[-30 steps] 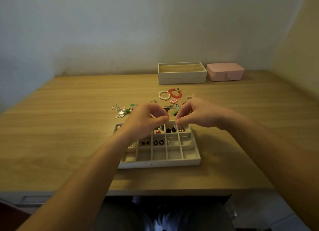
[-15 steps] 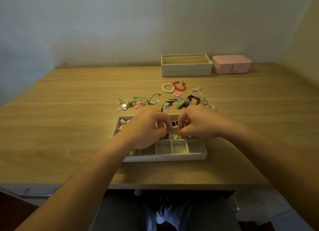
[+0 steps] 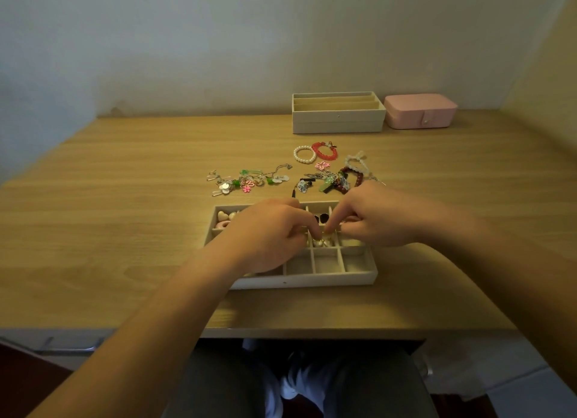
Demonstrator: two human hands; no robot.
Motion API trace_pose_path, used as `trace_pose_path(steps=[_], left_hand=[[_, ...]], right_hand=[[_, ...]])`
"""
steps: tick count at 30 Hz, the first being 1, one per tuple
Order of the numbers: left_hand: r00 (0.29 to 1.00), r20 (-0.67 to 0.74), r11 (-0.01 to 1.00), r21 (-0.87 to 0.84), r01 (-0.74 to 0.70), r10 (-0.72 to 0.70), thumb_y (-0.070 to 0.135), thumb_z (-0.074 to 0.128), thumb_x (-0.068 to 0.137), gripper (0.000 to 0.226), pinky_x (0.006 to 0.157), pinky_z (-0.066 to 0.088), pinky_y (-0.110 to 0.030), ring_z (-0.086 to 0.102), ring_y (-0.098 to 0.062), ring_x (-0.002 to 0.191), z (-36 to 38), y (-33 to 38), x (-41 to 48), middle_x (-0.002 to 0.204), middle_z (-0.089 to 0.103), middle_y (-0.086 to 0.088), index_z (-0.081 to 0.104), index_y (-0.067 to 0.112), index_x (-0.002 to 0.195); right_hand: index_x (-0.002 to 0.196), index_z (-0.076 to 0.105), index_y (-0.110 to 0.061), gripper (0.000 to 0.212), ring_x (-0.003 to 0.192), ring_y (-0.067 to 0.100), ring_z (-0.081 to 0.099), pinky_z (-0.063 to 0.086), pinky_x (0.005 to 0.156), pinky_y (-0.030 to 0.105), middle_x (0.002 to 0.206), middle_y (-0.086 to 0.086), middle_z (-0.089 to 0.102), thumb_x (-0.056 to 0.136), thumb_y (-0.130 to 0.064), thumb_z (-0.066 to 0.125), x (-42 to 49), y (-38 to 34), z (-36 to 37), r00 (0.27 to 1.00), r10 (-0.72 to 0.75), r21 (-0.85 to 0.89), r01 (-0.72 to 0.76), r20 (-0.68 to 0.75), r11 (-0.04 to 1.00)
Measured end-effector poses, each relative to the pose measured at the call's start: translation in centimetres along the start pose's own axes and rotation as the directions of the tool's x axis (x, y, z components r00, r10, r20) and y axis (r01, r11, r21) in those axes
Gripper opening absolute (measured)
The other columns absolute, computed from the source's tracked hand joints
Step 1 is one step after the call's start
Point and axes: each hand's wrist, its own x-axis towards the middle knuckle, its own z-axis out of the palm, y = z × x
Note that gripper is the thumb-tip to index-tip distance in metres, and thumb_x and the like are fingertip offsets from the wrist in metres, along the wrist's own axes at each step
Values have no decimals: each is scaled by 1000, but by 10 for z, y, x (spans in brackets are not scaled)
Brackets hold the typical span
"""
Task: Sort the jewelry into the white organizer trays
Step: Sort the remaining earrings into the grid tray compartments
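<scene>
hands: our left hand [image 3: 274,235] curled, right hand [image 3: 371,219] forefinger down, tips meeting at the pearl earring [image 3: 321,242]; we cannot tell if either pinches it | where: middle cell of white tray [image 3: 312,281] | handling: we judge it light, slippery; pinch the metal part

White compartment tray [image 3: 312,278] lies flat before me. Cream hearts [image 3: 223,215] in its far-left cell, dark studs [image 3: 321,219] mid-back, a pearl-and-gold piece [image 3: 320,242] in a centre cell. Slotted tray [image 3: 337,118] stands well behind. Pearl bracelet [image 3: 304,154], red bracelet [image 3: 324,150] and loose charms [image 3: 246,180] lie between.
</scene>
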Motion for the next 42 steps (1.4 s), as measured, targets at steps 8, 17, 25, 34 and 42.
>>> trace_pose_path(steps=[8,17,25,34,42], left_hand=[[999,39,991,133,-22,17,27,51,95,30,78,47,-34,43,-9,93,1,1,7,97,48,12,69,45,112],[999,23,984,173,-32,28,29,51,96,27,74,45,-33,44,-10,91,2,3,10,94,47,12,70,44,109],[993,-104,997,-67,48,-55,23,58,93,19,75,46,-32,54,-7,85,-13,-13,13,92,59,13,73,34,97],[823,-318,875,-287,390,-471,10,64,87,19,59,41,-22,56,-11,74,-48,-88,5,79,64,5,73,26,86],[739,-266,779,-324,536,-619,19,74,89,8,58,45,-21,58,-2,69,-33,-147,21,83,66,6,72,21,96]], right_hand=[[115,77,-36,34,71,4,60,57,70,32,79,-23,65,94,-22,55,1,-1,5,997,-35,-71,40,63,997],[113,78,-23,28,74,17,65,60,70,39,86,-3,73,97,-21,56,4,1,13,998,-17,22,16,56,1000],[100,78,-29,22,69,11,62,52,59,24,82,-11,70,96,-18,59,19,1,1,988,-14,231,49,-153,972],[102,74,-24,12,71,6,65,53,62,19,82,-7,71,100,-24,62,96,-20,2,946,89,485,79,-313,871],[109,74,-20,20,78,10,66,50,69,24,88,-6,72,102,-13,56,149,-43,7,960,112,496,32,-258,868]])
